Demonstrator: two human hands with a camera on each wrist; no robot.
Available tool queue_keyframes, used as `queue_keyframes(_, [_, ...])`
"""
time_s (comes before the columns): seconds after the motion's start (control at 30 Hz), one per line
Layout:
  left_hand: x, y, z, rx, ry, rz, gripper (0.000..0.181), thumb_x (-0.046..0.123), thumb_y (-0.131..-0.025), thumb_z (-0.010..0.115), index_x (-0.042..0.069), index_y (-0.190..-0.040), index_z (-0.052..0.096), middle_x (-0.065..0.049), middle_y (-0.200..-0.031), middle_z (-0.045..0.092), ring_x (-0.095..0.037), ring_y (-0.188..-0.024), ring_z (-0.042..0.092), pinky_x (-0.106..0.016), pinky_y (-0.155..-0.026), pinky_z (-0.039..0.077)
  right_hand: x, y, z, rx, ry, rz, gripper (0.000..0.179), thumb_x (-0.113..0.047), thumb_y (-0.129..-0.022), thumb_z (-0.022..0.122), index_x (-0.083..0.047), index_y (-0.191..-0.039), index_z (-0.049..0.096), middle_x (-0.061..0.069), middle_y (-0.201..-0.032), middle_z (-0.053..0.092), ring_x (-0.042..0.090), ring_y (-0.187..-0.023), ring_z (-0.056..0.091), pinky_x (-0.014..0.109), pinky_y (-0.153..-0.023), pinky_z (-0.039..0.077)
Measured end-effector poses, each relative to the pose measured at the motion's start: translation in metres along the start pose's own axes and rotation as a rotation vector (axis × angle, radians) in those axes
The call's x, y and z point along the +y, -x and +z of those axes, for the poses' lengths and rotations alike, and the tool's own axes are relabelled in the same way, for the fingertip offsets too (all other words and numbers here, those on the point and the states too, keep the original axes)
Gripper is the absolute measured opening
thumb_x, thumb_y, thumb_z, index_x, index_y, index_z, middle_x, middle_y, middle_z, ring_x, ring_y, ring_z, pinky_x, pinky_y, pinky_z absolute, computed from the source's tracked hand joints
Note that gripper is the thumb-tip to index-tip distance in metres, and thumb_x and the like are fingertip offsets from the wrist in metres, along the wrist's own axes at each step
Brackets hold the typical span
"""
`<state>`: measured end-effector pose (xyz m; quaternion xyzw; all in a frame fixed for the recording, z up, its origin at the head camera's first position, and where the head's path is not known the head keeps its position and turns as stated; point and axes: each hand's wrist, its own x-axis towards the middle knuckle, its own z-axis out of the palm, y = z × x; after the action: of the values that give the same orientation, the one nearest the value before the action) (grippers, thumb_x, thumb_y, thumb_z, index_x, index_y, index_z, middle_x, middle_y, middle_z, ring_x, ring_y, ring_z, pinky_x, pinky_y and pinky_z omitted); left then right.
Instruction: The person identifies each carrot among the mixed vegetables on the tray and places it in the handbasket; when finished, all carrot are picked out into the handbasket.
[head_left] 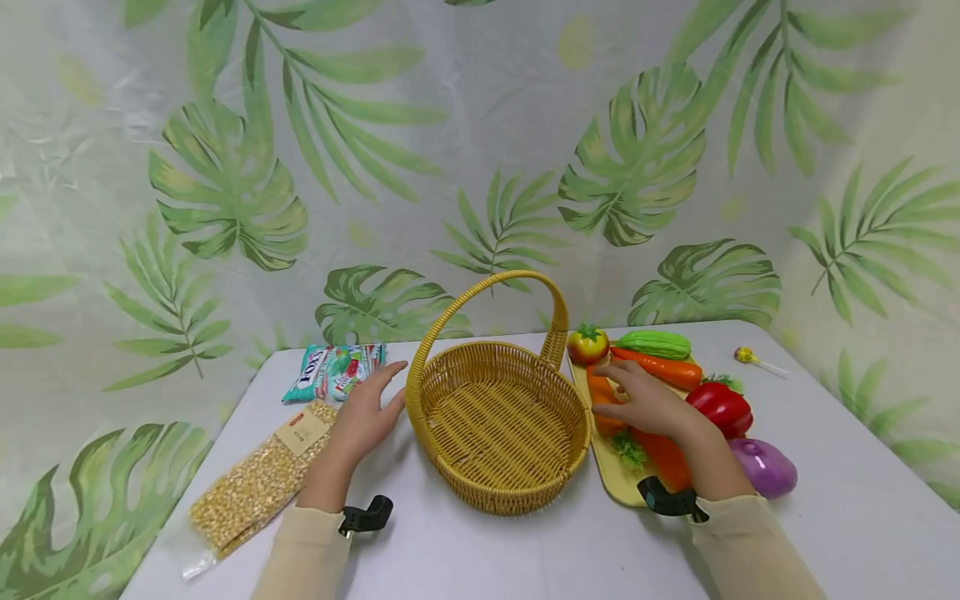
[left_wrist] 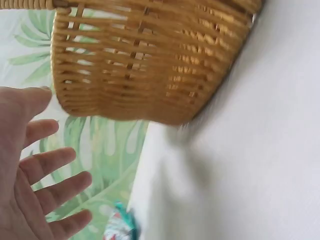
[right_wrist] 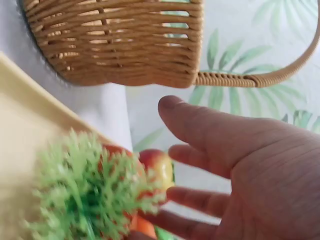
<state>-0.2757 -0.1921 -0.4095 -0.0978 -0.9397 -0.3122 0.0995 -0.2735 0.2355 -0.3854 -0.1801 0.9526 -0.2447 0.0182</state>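
A round wicker basket [head_left: 498,492] with a tall arched handle stands upright mid-table, nothing inside it. My left hand [head_left: 369,421] is just left of its rim, fingers spread and holding nothing; in the left wrist view the thumb tip overlaps the basket's edge. On the other side, my right hand [head_left: 647,400] hovers over the vegetables beside the basket. Its fingers are extended, thumb near the woven wall [right_wrist: 135,45] in the right wrist view. Beneath that hand lie orange carrots [head_left: 600,392] with green frilly tops [right_wrist: 90,190] on a yellow tray [head_left: 611,483].
Left of the basket lie a bag of corn kernels [head_left: 258,479] and a teal FOX'S candy bag [head_left: 330,371]. Around the tray are a tomato [head_left: 587,346], a green gourd [head_left: 654,343], a red pepper [head_left: 722,408] and a purple eggplant [head_left: 765,468]. A lollipop [head_left: 750,357] lies far right.
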Motion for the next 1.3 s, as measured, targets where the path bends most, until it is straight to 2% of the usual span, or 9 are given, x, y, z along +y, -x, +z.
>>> queue_keyframes(0.07, [-0.001,-0.001,0.005,-0.019,0.097,-0.039,0.051,0.038,-0.102,0.053,0.025,-0.150,0.045,-0.008,-0.154,0.048,-0.034,-0.140,0.048,-0.058,-0.113,0.037,0.000,-0.002,0.002,-0.008,-0.009,0.018,0.065,-0.040,-0.091,0.071,-0.004,-0.141,0.052,0.032,-0.148,0.041,0.050,-0.131,0.047,0.065,-0.105,0.042])
queue_keyframes(0.2, [-0.002,-0.004,0.013,-0.057,0.280,-0.080,0.050,0.040,-0.103,0.051,0.026,-0.151,0.044,-0.007,-0.155,0.047,-0.034,-0.137,0.051,-0.055,-0.114,0.039,0.000,-0.004,0.005,-0.008,-0.019,0.028,0.061,-0.038,-0.091,0.072,-0.003,-0.138,0.056,0.031,-0.145,0.047,0.050,-0.133,0.044,0.065,-0.107,0.040])
queue_keyframes(0.37, [0.002,-0.003,0.019,-0.085,0.451,-0.080,0.049,0.036,-0.104,0.051,0.022,-0.151,0.044,-0.010,-0.153,0.047,-0.036,-0.134,0.053,-0.053,-0.112,0.041,0.001,-0.005,0.006,-0.007,-0.034,0.025,0.055,-0.033,-0.091,0.072,-0.004,-0.135,0.058,0.028,-0.140,0.053,0.047,-0.127,0.050,0.062,-0.104,0.044])
queue_keyframes(0.5, [0.002,-0.003,0.024,-0.096,0.539,-0.069,0.048,0.030,-0.105,0.052,0.018,-0.150,0.045,-0.011,-0.155,0.045,-0.036,-0.140,0.046,-0.052,-0.116,0.037,0.002,-0.006,0.006,-0.018,-0.042,0.018,0.049,-0.030,-0.091,0.072,-0.006,-0.132,0.061,0.024,-0.136,0.058,0.041,-0.115,0.059,0.057,-0.097,0.051])
queue_keyframes(0.67, [-0.001,-0.004,0.030,-0.080,0.584,-0.089,0.048,0.027,-0.104,0.053,0.017,-0.150,0.045,-0.010,-0.158,0.042,-0.032,-0.150,0.033,-0.051,-0.121,0.029,0.002,-0.007,0.006,-0.040,-0.056,0.023,0.041,-0.025,-0.091,0.072,-0.007,-0.127,0.065,0.018,-0.123,0.066,0.025,-0.093,0.062,0.043,-0.083,0.056])
queue_keyframes(0.77, [-0.001,-0.003,0.032,-0.080,0.601,-0.109,0.048,0.026,-0.105,0.052,0.017,-0.151,0.043,-0.011,-0.158,0.042,-0.033,-0.149,0.034,-0.053,-0.121,0.028,0.002,-0.006,0.007,-0.056,-0.071,0.041,0.038,-0.024,-0.089,0.073,-0.008,-0.124,0.066,0.016,-0.116,0.068,0.021,-0.086,0.059,0.038,-0.079,0.055])
queue_keyframes(0.93, [-0.001,-0.003,0.036,-0.075,0.636,-0.120,0.048,0.026,-0.105,0.050,0.017,-0.152,0.041,-0.012,-0.157,0.042,-0.034,-0.148,0.036,-0.053,-0.120,0.029,0.003,-0.005,0.010,-0.082,-0.093,0.078,0.039,-0.030,-0.090,0.074,-0.011,-0.123,0.066,0.016,-0.119,0.068,0.027,-0.097,0.063,0.046,-0.088,0.055])
queue_keyframes(1.07, [-0.002,-0.003,0.038,-0.066,0.640,-0.101,0.049,0.025,-0.105,0.050,0.015,-0.152,0.040,-0.014,-0.156,0.043,-0.036,-0.146,0.039,-0.053,-0.118,0.033,0.006,-0.005,0.012,-0.080,-0.100,0.074,0.039,-0.032,-0.091,0.072,-0.013,-0.124,0.067,0.016,-0.120,0.067,0.031,-0.105,0.062,0.051,-0.093,0.053])
queue_keyframes(1.3, [-0.004,-0.003,0.042,-0.044,0.670,-0.114,0.048,0.029,-0.105,0.051,0.017,-0.150,0.043,-0.014,-0.154,0.047,-0.034,-0.145,0.040,-0.053,-0.119,0.031,0.011,-0.008,0.014,-0.089,-0.095,0.073,0.042,-0.036,-0.093,0.069,-0.015,-0.129,0.065,0.010,-0.114,0.069,0.022,-0.094,0.059,0.040,-0.086,0.052])
